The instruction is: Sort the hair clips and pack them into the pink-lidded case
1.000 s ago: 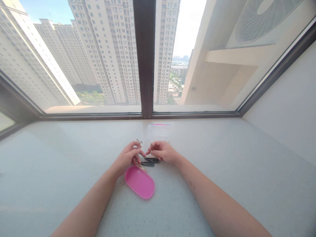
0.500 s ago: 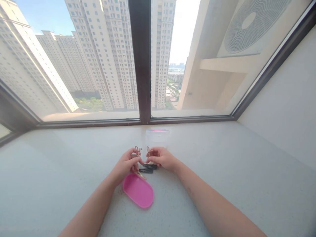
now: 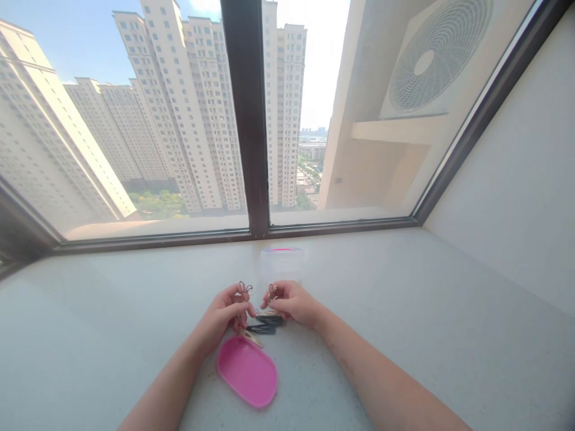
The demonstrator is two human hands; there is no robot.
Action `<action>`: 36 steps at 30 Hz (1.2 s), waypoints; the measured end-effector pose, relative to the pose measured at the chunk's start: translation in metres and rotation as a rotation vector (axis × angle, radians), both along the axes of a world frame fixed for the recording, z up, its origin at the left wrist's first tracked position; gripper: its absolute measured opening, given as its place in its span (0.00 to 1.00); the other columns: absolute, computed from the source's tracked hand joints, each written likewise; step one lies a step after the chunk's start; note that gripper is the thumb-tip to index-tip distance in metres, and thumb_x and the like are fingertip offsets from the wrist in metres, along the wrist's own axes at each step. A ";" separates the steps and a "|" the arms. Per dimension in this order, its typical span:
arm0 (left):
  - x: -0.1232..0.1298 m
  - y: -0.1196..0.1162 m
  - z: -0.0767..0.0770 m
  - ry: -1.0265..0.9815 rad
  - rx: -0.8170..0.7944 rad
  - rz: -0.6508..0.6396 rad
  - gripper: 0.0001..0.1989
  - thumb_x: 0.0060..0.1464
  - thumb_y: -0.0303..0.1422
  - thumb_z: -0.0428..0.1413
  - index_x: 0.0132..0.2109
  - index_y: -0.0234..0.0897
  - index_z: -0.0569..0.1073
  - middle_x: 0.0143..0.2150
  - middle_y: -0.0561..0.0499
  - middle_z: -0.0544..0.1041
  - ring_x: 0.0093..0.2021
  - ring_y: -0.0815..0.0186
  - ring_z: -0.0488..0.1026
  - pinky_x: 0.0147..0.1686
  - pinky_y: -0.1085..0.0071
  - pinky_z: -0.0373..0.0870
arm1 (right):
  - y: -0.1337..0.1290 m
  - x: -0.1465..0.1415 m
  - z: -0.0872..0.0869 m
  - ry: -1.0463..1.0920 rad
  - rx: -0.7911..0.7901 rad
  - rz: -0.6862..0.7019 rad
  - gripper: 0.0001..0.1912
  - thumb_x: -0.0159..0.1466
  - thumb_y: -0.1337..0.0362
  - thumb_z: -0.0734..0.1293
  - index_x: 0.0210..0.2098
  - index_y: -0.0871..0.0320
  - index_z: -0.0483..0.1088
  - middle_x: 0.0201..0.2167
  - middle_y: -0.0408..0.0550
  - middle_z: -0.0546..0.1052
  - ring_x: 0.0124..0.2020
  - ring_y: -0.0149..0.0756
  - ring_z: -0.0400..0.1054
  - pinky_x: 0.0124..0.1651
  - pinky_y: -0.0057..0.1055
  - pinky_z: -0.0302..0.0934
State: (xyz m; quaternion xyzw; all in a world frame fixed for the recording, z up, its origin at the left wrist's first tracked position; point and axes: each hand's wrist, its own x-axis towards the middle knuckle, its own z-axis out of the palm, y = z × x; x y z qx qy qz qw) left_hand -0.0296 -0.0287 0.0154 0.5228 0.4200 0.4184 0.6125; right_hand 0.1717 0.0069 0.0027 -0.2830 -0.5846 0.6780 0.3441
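Observation:
My left hand (image 3: pixel 231 311) pinches a small brown, bow-shaped hair clip (image 3: pixel 245 288) with thin loops standing above the fingertips. A similar brown bow-shaped hair clip (image 3: pixel 272 292) is between the thumb and fingers of my right hand (image 3: pixel 291 302). The two hands face each other with a small gap between them. Just below lie black snap hair clips (image 3: pixel 262 329) and a gold-coloured hair clip (image 3: pixel 252 339), partly hidden by my fingers. Nearer to me sits a pink oval tray (image 3: pixel 249 374), beside my left wrist.
A clear plastic box (image 3: pixel 282 263) with some pink at its top stands behind my hands. The pale speckled sill (image 3: pixel 112 311) meets a dark window frame (image 3: pixel 157 240) at the back. A white wall (image 3: pixel 516 179) bounds the right side.
The view has tilted up, so everything sits lower in the picture. The right-hand hair clip has turned slightly; both hands keep their grip.

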 end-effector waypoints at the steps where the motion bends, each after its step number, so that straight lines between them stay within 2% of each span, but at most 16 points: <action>1: -0.001 0.001 -0.001 -0.007 0.001 -0.005 0.08 0.49 0.30 0.55 0.36 0.37 0.63 0.27 0.51 0.76 0.18 0.73 0.67 0.16 0.80 0.57 | 0.000 0.000 0.000 0.004 -0.007 -0.008 0.08 0.51 0.68 0.67 0.32 0.62 0.68 0.31 0.48 0.76 0.16 0.21 0.54 0.17 0.21 0.49; 10: 0.003 -0.001 -0.003 0.015 0.034 -0.013 0.09 0.47 0.30 0.57 0.33 0.36 0.63 0.23 0.53 0.75 0.15 0.75 0.63 0.16 0.78 0.57 | 0.002 0.001 -0.004 -0.036 0.010 0.021 0.10 0.49 0.69 0.67 0.32 0.61 0.68 0.30 0.46 0.76 0.16 0.21 0.55 0.16 0.20 0.49; 17: 0.005 0.001 -0.003 0.041 0.034 -0.018 0.07 0.48 0.31 0.57 0.33 0.35 0.65 0.23 0.51 0.76 0.14 0.76 0.61 0.15 0.79 0.57 | 0.002 0.001 -0.006 -0.062 0.037 0.024 0.10 0.48 0.72 0.65 0.32 0.61 0.69 0.29 0.45 0.76 0.16 0.22 0.56 0.17 0.21 0.50; 27: 0.008 0.001 -0.002 0.056 0.014 0.000 0.08 0.48 0.33 0.56 0.34 0.34 0.67 0.23 0.51 0.75 0.13 0.76 0.61 0.14 0.79 0.53 | 0.003 0.002 -0.006 -0.069 -0.037 0.012 0.13 0.49 0.66 0.70 0.35 0.62 0.70 0.26 0.45 0.75 0.16 0.22 0.58 0.17 0.21 0.50; 36: 0.010 0.001 -0.002 0.060 -0.022 -0.005 0.07 0.51 0.35 0.52 0.35 0.37 0.64 0.17 0.58 0.69 0.12 0.76 0.60 0.13 0.81 0.51 | 0.003 0.003 -0.005 -0.026 -0.037 0.018 0.13 0.52 0.65 0.68 0.37 0.62 0.70 0.29 0.45 0.76 0.14 0.20 0.56 0.15 0.20 0.48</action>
